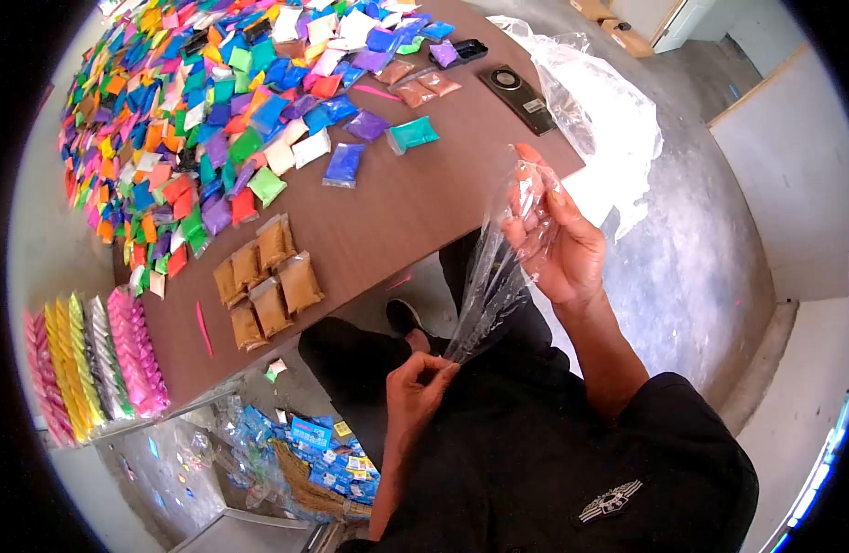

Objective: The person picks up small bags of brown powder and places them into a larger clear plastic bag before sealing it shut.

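A long clear plastic bag (484,290) stretches between my two hands, in front of my black shirt and off the table's near edge. My left hand (413,394) pinches its lower, gathered end between thumb and fingers. At the upper end my right hand (564,235) is raised, palm toward me, with the clear film drawn over its curled fingers and the thumb against it. Nothing shows inside the bag. Nearest on the brown table (387,244) lie several packets of tan-brown material (269,267) in two rows.
A large heap of colourful small packets (231,120) covers the table's far left. Wrapped twisted strips (97,359) lie at the left corner. A dark scale-like device (516,97) and white plastic sheeting (599,111) sit at the right. Below are a broom (304,475) and blue packaging (327,442).
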{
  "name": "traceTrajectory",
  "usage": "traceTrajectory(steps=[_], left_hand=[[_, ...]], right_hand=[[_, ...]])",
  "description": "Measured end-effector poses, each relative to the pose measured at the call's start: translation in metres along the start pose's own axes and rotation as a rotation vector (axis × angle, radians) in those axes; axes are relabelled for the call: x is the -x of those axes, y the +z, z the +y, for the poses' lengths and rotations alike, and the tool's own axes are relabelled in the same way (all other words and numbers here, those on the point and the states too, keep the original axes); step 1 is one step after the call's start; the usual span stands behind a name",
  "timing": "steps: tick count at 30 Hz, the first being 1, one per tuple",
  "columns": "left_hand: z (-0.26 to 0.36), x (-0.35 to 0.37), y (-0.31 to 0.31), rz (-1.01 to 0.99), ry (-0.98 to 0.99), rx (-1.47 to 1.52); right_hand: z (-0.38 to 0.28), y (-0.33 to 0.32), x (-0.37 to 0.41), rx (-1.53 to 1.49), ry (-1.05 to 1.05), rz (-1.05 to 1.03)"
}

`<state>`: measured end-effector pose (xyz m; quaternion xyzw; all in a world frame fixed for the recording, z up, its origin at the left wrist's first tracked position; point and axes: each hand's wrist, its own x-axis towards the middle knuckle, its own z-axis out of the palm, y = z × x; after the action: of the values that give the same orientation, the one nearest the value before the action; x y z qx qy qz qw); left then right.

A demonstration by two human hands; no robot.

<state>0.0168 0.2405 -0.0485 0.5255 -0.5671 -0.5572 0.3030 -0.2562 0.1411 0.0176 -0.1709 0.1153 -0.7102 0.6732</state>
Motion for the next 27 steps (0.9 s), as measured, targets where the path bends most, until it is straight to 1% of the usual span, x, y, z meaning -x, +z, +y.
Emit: traceTrajectory(steps=[3, 4, 5, 6, 7, 9, 11, 12, 13, 15, 16, 17, 18, 19, 20, 21, 22, 23, 25, 26, 27], left_hand=[[0.004, 0.0, -0.001, -0.013, 0.024, -0.024], [0.005, 0.0, 0.0, -0.01, -0.023, 0.005], [0.007, 0.001, 0.0, -0.006, -0.069, 0.034], [0.008, 0.001, -0.002, -0.006, -0.073, 0.03], [0.008, -0.001, -0.004, -0.024, -0.037, -0.003], [0.017, -0.003, -0.007, -0.041, -0.006, -0.034], [0.043, -0.005, -0.013, 0.068, 0.109, -0.176], [0.049, -0.006, -0.019, 0.099, 0.081, -0.136], [0.059, -0.008, -0.024, 0.158, 0.056, -0.081], [0.077, -0.015, -0.035, 0.295, 0.179, -0.032], [0.087, -0.018, -0.04, 0.294, 0.18, -0.035], [0.096, -0.021, -0.046, 0.34, 0.291, -0.023], [0.104, -0.024, -0.05, 0.386, 0.403, -0.01], [0.109, -0.027, -0.054, 0.385, 0.404, -0.012], [0.114, -0.03, -0.058, 0.361, 0.486, -0.193], [0.117, -0.032, -0.06, 0.332, 0.565, -0.375], [0.118, -0.034, -0.058, 0.257, 0.516, -0.378], [0.113, -0.033, -0.057, 0.252, 0.512, -0.381], [0.095, -0.034, -0.054, 0.226, 0.402, -0.333], [0.085, -0.034, -0.054, 0.212, 0.394, -0.33], [0.076, -0.034, -0.054, 0.261, 0.43, -0.257]], right_hand=[[0.001, 0.011, -0.004, 0.044, -0.041, -0.018], [-0.002, 0.015, -0.005, 0.146, -0.031, -0.014], [-0.004, 0.018, -0.008, 0.142, -0.029, -0.011], [-0.005, 0.02, -0.011, 0.22, -0.028, -0.009], [-0.007, 0.023, -0.015, 0.3, -0.028, -0.009], [-0.009, 0.034, -0.02, 0.326, -0.022, 0.015], [-0.012, 0.049, -0.024, 0.499, -0.038, -0.081], [-0.011, 0.057, -0.025, 0.633, -0.02, -0.126], [-0.01, 0.065, -0.025, 0.631, -0.024, -0.128], [-0.001, 0.077, -0.021, 0.948, 0.182, -0.268], [0.008, 0.078, -0.017, 0.994, 0.216, -0.328], [0.018, 0.076, -0.014, 0.992, 0.214, -0.328], [0.028, 0.072, -0.01, 1.08, 0.223, -0.446], [0.037, 0.068, -0.007, 1.166, 0.231, -0.565], [0.045, 0.065, -0.004, 1.165, 0.229, -0.564], [0.052, 0.063, -0.001, 1.316, 0.248, -0.582], [0.056, 0.06, 0.001, 1.466, 0.268, -0.597], [0.056, 0.058, 0.004, 1.462, 0.271, -0.592], [0.05, 0.051, 0.01, 1.398, 0.393, -0.585], [0.046, 0.046, 0.015, 1.396, 0.401, -0.57], [0.039, 0.04, 0.02, 1.354, 0.374, -0.515]])
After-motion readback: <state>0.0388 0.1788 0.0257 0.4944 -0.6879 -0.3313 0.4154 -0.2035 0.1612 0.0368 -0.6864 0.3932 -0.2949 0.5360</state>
